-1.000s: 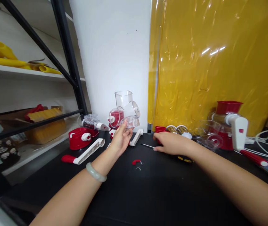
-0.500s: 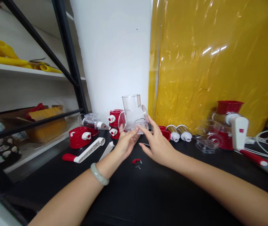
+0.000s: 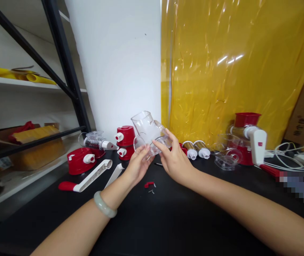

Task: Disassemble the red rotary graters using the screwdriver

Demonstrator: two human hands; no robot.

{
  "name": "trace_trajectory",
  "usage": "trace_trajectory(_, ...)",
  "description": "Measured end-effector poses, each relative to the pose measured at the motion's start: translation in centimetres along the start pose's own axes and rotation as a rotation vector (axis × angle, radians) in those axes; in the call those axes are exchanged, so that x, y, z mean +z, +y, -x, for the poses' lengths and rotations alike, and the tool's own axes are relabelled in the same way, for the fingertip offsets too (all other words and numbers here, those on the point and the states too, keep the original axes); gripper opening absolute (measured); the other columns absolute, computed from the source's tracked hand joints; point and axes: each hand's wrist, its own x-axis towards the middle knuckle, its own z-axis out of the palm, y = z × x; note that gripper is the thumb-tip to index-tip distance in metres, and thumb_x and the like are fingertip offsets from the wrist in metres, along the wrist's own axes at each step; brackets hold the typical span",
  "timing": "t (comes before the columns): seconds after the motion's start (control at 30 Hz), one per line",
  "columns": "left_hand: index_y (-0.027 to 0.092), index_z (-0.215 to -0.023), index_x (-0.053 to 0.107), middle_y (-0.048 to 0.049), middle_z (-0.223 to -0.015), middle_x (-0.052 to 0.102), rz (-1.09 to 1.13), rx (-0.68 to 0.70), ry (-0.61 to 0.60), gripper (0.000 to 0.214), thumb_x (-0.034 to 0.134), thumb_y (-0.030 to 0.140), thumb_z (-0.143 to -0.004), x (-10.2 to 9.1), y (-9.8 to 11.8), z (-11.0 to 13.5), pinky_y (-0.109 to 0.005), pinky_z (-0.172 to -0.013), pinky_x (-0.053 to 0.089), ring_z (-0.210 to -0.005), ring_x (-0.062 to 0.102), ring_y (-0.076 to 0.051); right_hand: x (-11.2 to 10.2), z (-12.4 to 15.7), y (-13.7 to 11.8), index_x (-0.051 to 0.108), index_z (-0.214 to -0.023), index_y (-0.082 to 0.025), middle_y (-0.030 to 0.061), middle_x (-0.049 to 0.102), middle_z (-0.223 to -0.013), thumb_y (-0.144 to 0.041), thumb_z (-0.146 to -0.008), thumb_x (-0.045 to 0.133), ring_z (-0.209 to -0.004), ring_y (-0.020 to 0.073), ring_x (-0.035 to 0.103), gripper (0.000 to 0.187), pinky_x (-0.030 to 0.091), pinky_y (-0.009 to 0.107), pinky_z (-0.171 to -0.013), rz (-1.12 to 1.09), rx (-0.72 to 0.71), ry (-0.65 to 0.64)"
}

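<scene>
A clear plastic grater housing (image 3: 147, 128) with a wide chute is held up over the black table, its chute tilted to the left. My left hand (image 3: 139, 164) grips its lower left side, thumb in front. Around its lower right side are the fingers of my right hand (image 3: 175, 156). Below the hands lie a small red plastic piece (image 3: 149, 185) and several tiny screws (image 3: 152, 192). To the left rest a white crank handle with a red grip (image 3: 91, 177) and a second white crank arm (image 3: 114, 175), partly hidden by my left arm.
Red bases (image 3: 80, 161) stand at the left, some stacked (image 3: 125, 138). Two metal grater drums (image 3: 201, 149) lie behind my right hand. Farther right are another clear housing (image 3: 227, 156), an assembled rotary grater (image 3: 248, 138) and white cables (image 3: 287, 156). A shelf rack (image 3: 66, 67) borders the left.
The clear housing has tipped to the left from upright, with both hands still on it. The whole view has shifted slightly, so the surroundings sit farther left.
</scene>
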Motion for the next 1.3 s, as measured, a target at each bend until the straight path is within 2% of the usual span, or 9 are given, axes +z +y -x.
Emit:
trace_trajectory(0.13, 0.035, -0.122, 0.049, 0.0028, -0.114, 0.070, -0.057, 0.001, -0.046, 0.063, 0.084, 0.030, -0.070, 0.6, 0.2, 0.5, -0.032, -0.083, 0.053, -0.086, 0.070, -0.014, -0.1, -0.1, 0.2, 0.043, -0.144, -0.026, 0.0148, 0.015, -0.161, -0.015, -0.094, 0.051, -0.143, 0.0367, 0.034, 0.052, 0.048, 0.053, -0.105, 0.002, 0.016, -0.011)
trace_trajectory(0.2, 0.039, -0.127, 0.045, 0.0019, -0.118, 0.069, -0.090, -0.023, -0.067, 0.068, 0.083, 0.035, -0.071, 0.8, 0.3, 0.7, -0.033, -0.083, 0.053, -0.086, 0.070, -0.015, -0.1, -0.2, 0.3, 0.041, -0.146, -0.025, 0.0160, 0.016, -0.161, -0.016, -0.094, 0.050, -0.143, 0.0361, 0.034, 0.053, 0.048, 0.053, -0.105, 0.010, 0.022, -0.026)
trace_trajectory(0.4, 0.034, -0.122, 0.050, -0.0006, -0.108, 0.071, -0.110, -0.024, -0.041, 0.058, 0.081, 0.038, -0.074, 0.9, 0.4, 0.7, -0.035, -0.083, 0.053, -0.085, 0.070, -0.017, 0.0, -0.4, 0.6, 0.028, -0.152, -0.032, 0.0139, 0.024, -0.160, -0.016, -0.095, 0.049, -0.142, 0.0329, 0.036, 0.063, 0.048, 0.055, -0.104, 0.027, 0.030, -0.037)
trace_trajectory(0.57, 0.022, -0.109, 0.062, -0.0057, -0.100, 0.072, -0.107, -0.106, -0.074, 0.043, 0.073, 0.049, -0.078, 1.0, 0.6, 0.9, -0.036, -0.086, 0.051, -0.088, 0.069, -0.020, -0.5, -0.7, 0.8, 0.028, -0.153, -0.028, 0.0183, 0.034, -0.155, -0.024, -0.099, 0.048, -0.138, 0.0331, 0.042, 0.057, 0.047, 0.055, -0.103, 0.036, 0.013, -0.037)
trace_trajectory(0.7, 0.020, -0.096, 0.069, -0.0041, -0.088, 0.072, -0.082, -0.174, -0.072, 0.033, 0.067, 0.050, -0.083, 0.7, 0.5, 0.8, -0.033, -0.082, 0.052, -0.085, 0.067, -0.019, -1.2, -1.2, 1.0, 0.027, -0.153, -0.023, 0.0186, 0.047, -0.147, -0.029, -0.098, 0.050, -0.132, 0.0318, 0.049, 0.060, 0.048, 0.052, -0.102, 0.003, 0.013, -0.044)
trace_trajectory(0.83, 0.018, -0.091, 0.070, -0.0040, -0.086, 0.071, -0.066, -0.206, -0.054, 0.031, 0.062, 0.048, -0.087, 0.4, 0.4, 0.7, -0.028, -0.073, 0.052, -0.081, 0.066, -0.017, -1.4, -1.5, 1.0, 0.029, -0.152, -0.021, 0.0176, 0.051, -0.144, -0.027, -0.095, 0.054, -0.130, 0.0306, 0.051, 0.062, 0.049, 0.050, -0.100, -0.036, 0.010, -0.040)
trace_trajectory(1.03, 0.017, -0.095, 0.070, -0.0040, -0.086, 0.070, -0.058, -0.209, -0.058, 0.031, 0.061, 0.046, -0.088, 0.7, 0.5, 0.9, -0.025, -0.066, 0.052, -0.073, 0.065, -0.015, -1.8, -1.9, 1.4, 0.039, -0.147, -0.023, 0.0140, 0.057, -0.139, -0.017, -0.094, 0.048, -0.125, 0.0282, 0.056, 0.054, 0.049, 0.048, -0.099, -0.036, -0.010, -0.019)
trace_trajectory(1.3, 0.015, -0.096, 0.070, -0.0070, -0.084, 0.071, -0.012, -0.215, -0.097, 0.040, 0.058, 0.053, -0.087, 0.9, 0.8, 1.1, -0.027, -0.066, 0.052, -0.067, 0.065, -0.015, -3.5, -2.6, 1.8, 0.032, -0.152, -0.025, 0.0131, 0.054, -0.143, -0.025, -0.092, 0.057, -0.129, 0.0283, 0.053, 0.064, 0.045, 0.049, -0.103, -0.067, -0.100, -0.046)
